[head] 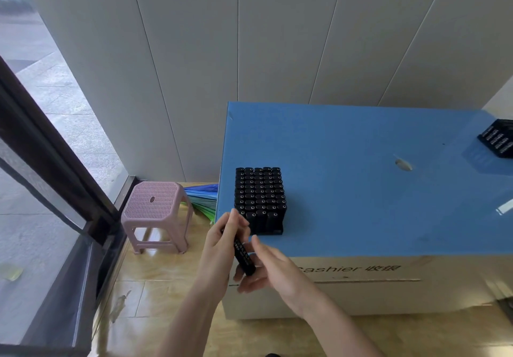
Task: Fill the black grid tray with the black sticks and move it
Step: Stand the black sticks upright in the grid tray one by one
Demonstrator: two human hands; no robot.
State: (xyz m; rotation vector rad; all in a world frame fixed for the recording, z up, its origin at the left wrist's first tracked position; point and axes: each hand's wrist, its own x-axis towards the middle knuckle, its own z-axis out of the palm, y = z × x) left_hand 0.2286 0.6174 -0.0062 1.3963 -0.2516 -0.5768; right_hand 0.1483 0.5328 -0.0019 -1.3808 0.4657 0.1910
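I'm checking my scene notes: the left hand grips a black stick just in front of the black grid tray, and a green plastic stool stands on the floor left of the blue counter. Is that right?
Not quite: the head view shows the stool is pink, not green. The left hand does grip a black stick before the grid tray.

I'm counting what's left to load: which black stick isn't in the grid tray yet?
The tilted black stick gripped in the left hand, with the right hand at its lower end; the rest stand upright in the grid tray.
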